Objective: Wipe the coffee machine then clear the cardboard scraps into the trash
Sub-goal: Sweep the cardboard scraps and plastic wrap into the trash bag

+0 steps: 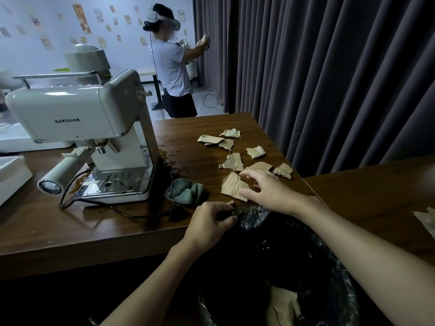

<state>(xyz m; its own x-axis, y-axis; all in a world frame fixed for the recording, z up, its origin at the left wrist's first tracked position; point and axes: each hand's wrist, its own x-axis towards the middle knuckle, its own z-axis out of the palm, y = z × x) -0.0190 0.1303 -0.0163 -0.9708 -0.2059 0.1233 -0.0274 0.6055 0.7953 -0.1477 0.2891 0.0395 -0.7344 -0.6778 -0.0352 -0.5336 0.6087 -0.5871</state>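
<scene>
A pale green coffee machine (77, 118) stands on the brown table (70, 234) at the left. A crumpled green cloth (184, 190) lies beside its base. Several torn cardboard scraps (231, 161) are spread over the table's right part. My right hand (266, 189) rests with curled fingers on the nearest big scrap (231, 185) at the table edge. My left hand (209, 223) pinches the rim of a black trash bag (282, 262) held against the table's front edge. A cardboard piece (282, 304) lies inside the bag.
A second wooden surface (376, 191) at the right carries a paper scrap (427, 220). Dark curtains (329, 67) hang behind. A person wearing a headset (171, 64) stands further back. The machine's black cord (98, 205) loops on the table. White foam packaging (11, 177) sits at the far left.
</scene>
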